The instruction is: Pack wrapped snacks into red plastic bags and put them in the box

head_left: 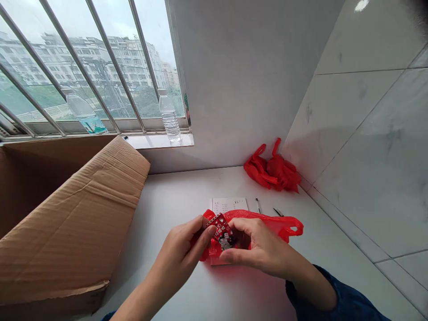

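Observation:
A small red packet with a serrated top edge, pale lettering and printed cartoon figures is held up in front of me. My left hand pinches its left edge, thumb on the front face. Around its right side curls my right hand, with the forefinger at the upper right edge and the thumb by the lower corner. Just beneath both hands lies a red plastic bag, spread out with one handle loop to the right. The bag partly covers a white sheet with printed or written marks.
Two pens lie beyond the bag. Against the back wall sits a crumpled red bag. An open cardboard box fills the left. Clear bottles stand at the barred window. A tiled wall bounds the right.

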A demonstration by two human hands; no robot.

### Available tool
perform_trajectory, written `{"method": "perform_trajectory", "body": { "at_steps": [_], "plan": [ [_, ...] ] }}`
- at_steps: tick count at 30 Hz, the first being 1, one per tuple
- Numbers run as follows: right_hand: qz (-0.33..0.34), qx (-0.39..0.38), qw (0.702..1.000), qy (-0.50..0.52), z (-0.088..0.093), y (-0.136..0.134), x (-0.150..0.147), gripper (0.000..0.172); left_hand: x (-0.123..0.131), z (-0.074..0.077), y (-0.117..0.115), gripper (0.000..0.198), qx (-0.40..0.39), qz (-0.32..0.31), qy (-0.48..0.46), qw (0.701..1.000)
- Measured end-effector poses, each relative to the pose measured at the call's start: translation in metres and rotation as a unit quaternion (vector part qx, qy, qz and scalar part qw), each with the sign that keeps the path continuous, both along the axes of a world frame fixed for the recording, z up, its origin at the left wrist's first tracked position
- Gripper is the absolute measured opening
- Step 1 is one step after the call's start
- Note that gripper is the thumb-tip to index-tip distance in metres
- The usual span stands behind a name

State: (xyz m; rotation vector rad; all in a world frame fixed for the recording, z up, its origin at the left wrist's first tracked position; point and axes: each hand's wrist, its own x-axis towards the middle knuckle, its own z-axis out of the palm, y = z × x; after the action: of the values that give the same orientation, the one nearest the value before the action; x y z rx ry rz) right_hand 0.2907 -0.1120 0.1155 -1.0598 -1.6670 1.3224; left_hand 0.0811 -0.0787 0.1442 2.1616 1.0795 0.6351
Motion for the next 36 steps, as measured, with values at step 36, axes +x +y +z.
{"method": "perform_trajectory", "body": {
  "at_steps": [36],
  "plan": [
    [-0.068,0.137,0.976,-0.156,0.009,-0.006,0.034,0.018,-0.01,0.014,-0.012,0.046,-0.12,-0.024,-0.141,0.982]
  ]
}}
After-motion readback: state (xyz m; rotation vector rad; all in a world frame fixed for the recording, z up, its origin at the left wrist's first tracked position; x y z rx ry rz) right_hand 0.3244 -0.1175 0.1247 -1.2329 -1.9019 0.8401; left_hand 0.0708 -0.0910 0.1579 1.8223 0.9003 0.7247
